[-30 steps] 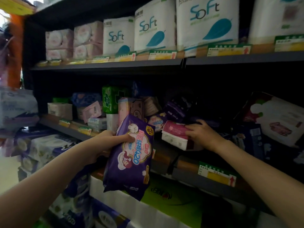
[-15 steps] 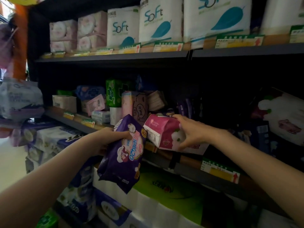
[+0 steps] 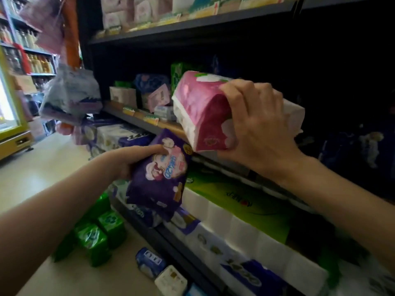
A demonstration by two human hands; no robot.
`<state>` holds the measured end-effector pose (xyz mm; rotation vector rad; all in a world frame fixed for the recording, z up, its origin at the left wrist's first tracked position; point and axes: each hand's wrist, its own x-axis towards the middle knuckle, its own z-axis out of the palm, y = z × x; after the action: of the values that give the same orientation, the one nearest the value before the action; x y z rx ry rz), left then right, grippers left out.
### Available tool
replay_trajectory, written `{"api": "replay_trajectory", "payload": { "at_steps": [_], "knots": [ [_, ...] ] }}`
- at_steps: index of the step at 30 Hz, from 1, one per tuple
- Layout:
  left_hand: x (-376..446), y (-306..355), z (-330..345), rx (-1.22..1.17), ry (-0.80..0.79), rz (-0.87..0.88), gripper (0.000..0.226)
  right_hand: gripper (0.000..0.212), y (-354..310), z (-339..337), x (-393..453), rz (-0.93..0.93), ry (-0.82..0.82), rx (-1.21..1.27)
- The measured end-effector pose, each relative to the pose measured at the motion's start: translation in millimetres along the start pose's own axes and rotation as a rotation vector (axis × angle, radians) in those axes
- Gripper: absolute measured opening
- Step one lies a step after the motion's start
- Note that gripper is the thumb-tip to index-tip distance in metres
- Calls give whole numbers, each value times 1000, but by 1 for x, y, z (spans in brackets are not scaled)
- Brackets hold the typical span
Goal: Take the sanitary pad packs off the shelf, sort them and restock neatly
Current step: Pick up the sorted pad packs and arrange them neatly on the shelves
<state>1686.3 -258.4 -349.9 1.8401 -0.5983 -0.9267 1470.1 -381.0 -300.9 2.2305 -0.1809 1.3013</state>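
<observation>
Lifted clear of the middle shelf (image 3: pixel 149 122) since half a second ago, the pink pad pack (image 3: pixel 203 112) now sits higher, out past the shelf's front edge, gripped from its right side by the curled fingers of the right hand (image 3: pixel 256 124). The left hand (image 3: pixel 128 161) holds a purple pad pack (image 3: pixel 160 174) just below it, thumb across the front, over the lower shelf's front edge, where large tissue bundles (image 3: pixel 224 229) lie. More pad packs (image 3: pixel 154 92) crowd the middle shelf's left end. Green packs (image 3: pixel 96 238) rest on the floor (image 3: pixel 42 167).
</observation>
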Motion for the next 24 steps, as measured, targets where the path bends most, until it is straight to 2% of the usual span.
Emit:
{"api": "replay_trajectory", "payload": {
  "at_steps": [2, 4, 8, 10, 14, 17, 21, 24],
  "knots": [
    [-14, -18, -16, -107, 55, -16, 28, 87, -31, 1, -7, -68, 3, 21],
    [-28, -35, -34, -114, 131, -32, 25, 90, -59, 8, -25, -119, -27, 83],
    [-42, -76, -50, 160, 217, -143, 27, 92, -114, 28, -87, -134, -157, 245],
    [-37, -105, -42, 306, 231, -226, 26, 98, -137, 41, -125, -130, -279, 278],
    [-4, -162, -2, 407, 109, -319, 50, 110, -161, 54, -202, 42, -619, 310],
    [29, -201, 39, 432, -18, -325, 48, 114, -162, 54, -258, 178, -814, 251],
    [57, -240, 95, 445, -198, -339, 67, 114, -162, 51, -332, 242, -992, 114],
    [67, -272, 135, 376, -245, -338, 68, 106, -172, 61, -395, 242, -1184, 119]
  ]
}}
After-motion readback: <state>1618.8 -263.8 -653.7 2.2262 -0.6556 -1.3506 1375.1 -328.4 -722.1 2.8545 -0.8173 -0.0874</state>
